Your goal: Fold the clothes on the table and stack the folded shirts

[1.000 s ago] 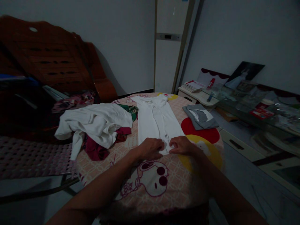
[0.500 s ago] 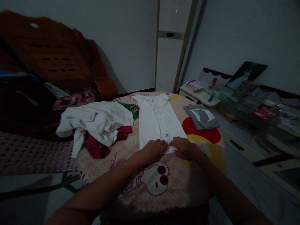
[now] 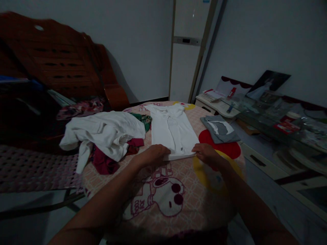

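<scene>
A white shirt [image 3: 163, 126] lies long and narrow on the round table, its sides tucked toward the middle and its collar end pointing away from me. My left hand [image 3: 156, 153] grips the near left corner of its hem, fingers closed on the fabric. At the near right corner, my right hand [image 3: 205, 153] pinches the same edge between thumb and fingers. Between the hands the hem runs nearly straight, and a small dark mark shows just above it. Left of the shirt sits a heap with a crumpled white garment [image 3: 102, 131] over a maroon cloth [image 3: 103, 162].
A patterned tablecloth [image 3: 189, 207] covers the table. On its right lies a folded grey garment [image 3: 222, 131]. A wooden chair [image 3: 58, 61] and a woven seat [image 3: 38, 166] stand left. To the right is a glass-topped cabinet [image 3: 265, 119] with assorted items; a tall white unit [image 3: 185, 68] stands behind.
My hands have moved apart along the hem, the left one leftward and the right one slightly rightward. The shirt's near edge now lies farther from me and straighter.
</scene>
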The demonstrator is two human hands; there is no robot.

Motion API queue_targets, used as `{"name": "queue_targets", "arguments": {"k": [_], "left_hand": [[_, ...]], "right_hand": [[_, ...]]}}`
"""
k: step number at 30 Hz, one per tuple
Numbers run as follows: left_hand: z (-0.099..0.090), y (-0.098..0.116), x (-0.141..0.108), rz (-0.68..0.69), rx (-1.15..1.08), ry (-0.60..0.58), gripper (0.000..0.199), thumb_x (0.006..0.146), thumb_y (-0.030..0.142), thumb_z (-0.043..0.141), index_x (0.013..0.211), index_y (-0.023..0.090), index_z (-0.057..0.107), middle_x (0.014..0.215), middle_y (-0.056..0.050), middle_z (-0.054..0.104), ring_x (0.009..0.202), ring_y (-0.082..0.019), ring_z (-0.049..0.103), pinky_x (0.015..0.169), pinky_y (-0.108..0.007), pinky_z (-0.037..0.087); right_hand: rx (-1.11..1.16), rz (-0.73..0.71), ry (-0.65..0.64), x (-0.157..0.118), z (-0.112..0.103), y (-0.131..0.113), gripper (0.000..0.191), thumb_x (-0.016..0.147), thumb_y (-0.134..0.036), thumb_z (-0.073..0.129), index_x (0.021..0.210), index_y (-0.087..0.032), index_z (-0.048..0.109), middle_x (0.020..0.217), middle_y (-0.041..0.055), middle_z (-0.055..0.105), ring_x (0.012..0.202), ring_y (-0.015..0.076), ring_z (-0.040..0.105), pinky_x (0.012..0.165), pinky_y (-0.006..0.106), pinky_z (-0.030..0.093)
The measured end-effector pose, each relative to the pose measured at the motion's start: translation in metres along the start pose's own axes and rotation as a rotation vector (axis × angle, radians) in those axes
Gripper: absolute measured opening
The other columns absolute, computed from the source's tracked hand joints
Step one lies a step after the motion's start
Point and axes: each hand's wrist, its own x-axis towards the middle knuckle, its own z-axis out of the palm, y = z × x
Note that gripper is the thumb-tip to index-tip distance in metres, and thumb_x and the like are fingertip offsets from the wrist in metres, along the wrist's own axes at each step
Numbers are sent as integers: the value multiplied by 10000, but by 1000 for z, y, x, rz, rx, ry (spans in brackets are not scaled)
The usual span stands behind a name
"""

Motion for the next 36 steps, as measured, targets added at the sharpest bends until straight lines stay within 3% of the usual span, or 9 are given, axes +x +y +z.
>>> {"name": "queue_targets", "arguments": {"k": [7, 12, 14, 18, 22, 25, 30, 33, 36], "left_hand": [[-49, -45, 45, -228, 128, 177, 381, 824, 37, 493, 1096, 184, 715, 1004, -128, 738, 979, -283, 696, 826, -356, 520], [-42, -70, 68, -393, 157, 384, 431, 872, 27, 418, 1215, 129, 659, 1180, -172, 682, 1102, -288, 654, 915, -376, 507], [-25, -70, 63, -325, 92, 399, 441, 873, 65, 467, 1276, 149, 626, 1274, -154, 650, 1150, -274, 633, 961, -369, 499], [11, -58, 47, -137, -3, 246, 393, 883, 246, 596, 1274, 219, 623, 1255, -97, 666, 1140, -247, 637, 965, -330, 503], [29, -50, 47, -204, 32, 207, 317, 947, 249, 517, 1233, 211, 649, 1226, -110, 678, 1150, -256, 630, 928, -340, 508], [30, -52, 53, -254, 37, 216, 321, 961, 277, 509, 1225, 194, 673, 1202, -128, 697, 1129, -281, 649, 893, -358, 517], [20, -60, 47, -262, -19, 241, 390, 884, 179, 556, 1242, 187, 711, 1109, -123, 754, 1027, -278, 700, 892, -349, 506], [9, -63, 34, -142, -128, 215, 437, 785, 70, 539, 1142, 193, 760, 988, -73, 781, 934, -220, 707, 854, -278, 495], [2, -63, 25, 40, -316, 115, 458, 713, 20, 493, 1030, 185, 779, 934, -29, 780, 875, -167, 692, 822, -224, 475]], "right_hand": [[-227, 221, 92, 85, -47, 0, 314, 888, -92, 474, 1053, -151, 735, 1067, 140, 719, 981, 243, 633, 879, 338, 435], [-258, 368, 355, 130, -41, 8, 419, 966, -108, 374, 1252, -111, 680, 1153, 179, 689, 1097, 284, 582, 982, 391, 397], [-211, 376, 378, 127, -30, 11, 425, 943, -93, 389, 1259, -86, 673, 1163, 188, 683, 1102, 290, 577, 993, 393, 398], [-129, 258, 245, 99, 1, 16, 423, 868, -59, 450, 1217, -102, 685, 1141, 162, 690, 1079, 271, 589, 993, 375, 420], [-158, 132, 127, 80, 26, 16, 494, 833, -15, 464, 1284, -109, 644, 1227, 168, 662, 1149, 271, 567, 1002, 377, 426], [-221, 173, 107, 84, 29, 13, 436, 883, -22, 419, 1226, -100, 677, 1198, 193, 669, 1137, 281, 577, 980, 377, 432], [-119, 238, 83, 86, 10, 11, 337, 842, -65, 478, 1040, -114, 746, 1075, 163, 730, 1003, 260, 635, 871, 325, 449], [82, 164, 23, 71, -3, 11, 260, 741, -85, 518, 846, -130, 752, 831, 90, 728, 802, 208, 627, 738, 279, 427], [301, 121, -111, 53, -12, 10, 169, 670, -105, 510, 653, -137, 675, 593, 13, 583, 617, 146, 516, 592, 250, 344]]}}
